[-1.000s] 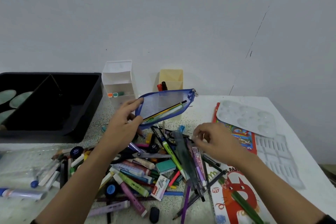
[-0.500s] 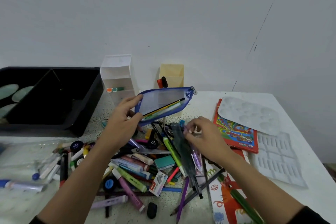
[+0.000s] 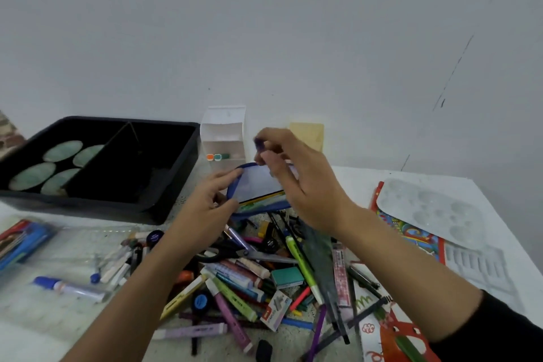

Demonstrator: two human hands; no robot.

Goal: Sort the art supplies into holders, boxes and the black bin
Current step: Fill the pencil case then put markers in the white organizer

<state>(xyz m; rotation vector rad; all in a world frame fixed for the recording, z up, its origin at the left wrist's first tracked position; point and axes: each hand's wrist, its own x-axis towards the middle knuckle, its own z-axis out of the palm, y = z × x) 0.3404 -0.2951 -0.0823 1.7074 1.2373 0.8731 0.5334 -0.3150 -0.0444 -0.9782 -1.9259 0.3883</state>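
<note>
Left hand [image 3: 205, 206] grips end of blue mesh pouch [image 3: 258, 185], raised over heap. Right hand [image 3: 305, 185] pinches small purple item [image 3: 259, 144] above pouch mouth. Sorting looks barely begun: few pencils pouched, marker heap [image 3: 249, 279] unsorted, black bin [image 3: 88, 206] holding only green discs. Open table [image 3: 358, 182] behind the heap, far edge close.

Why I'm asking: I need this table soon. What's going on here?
A person is sorting a heap of art supplies. Their left grip holds a blue mesh pouch by one end, over the pile of pens and markers. Their right grip pinches a small purple item just above the pouch; what it is, I cannot tell. Most supplies lie unsorted on the table. The black bin holds green discs, and the white holder a few coloured pieces.
</note>
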